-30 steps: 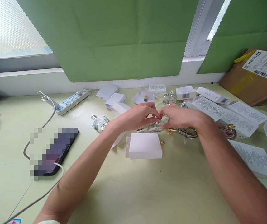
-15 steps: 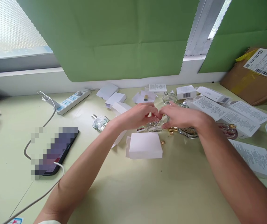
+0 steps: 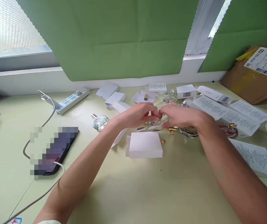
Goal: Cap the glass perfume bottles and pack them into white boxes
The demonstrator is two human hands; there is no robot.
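Where the surface [image 3: 133,189] is read from the left, 1 phone [image 3: 56,152] lies with a white cable [image 3: 23,207] at its near end, and 1 power strip [image 3: 72,101] sits farther back. 1 clear bottle [image 3: 100,123] with a silver cap lies near the left forearm. The left hand [image 3: 141,113] is bent over the middle bottle [image 3: 154,127], thumb and fingers drawn close; whether they pinch anything cannot be told. The middle bottle is on the surface beneath both hands, just behind 1 white box [image 3: 145,145]. The right hand [image 3: 181,115] arches in opposite, fingers curled near those of the left; its grip is likewise hidden. Farther right, 1 silver-edged bottle [image 3: 188,132] lies beside the right forearm, followed by printed cartons [image 3: 238,124] and 1 brown box [image 3: 252,77].
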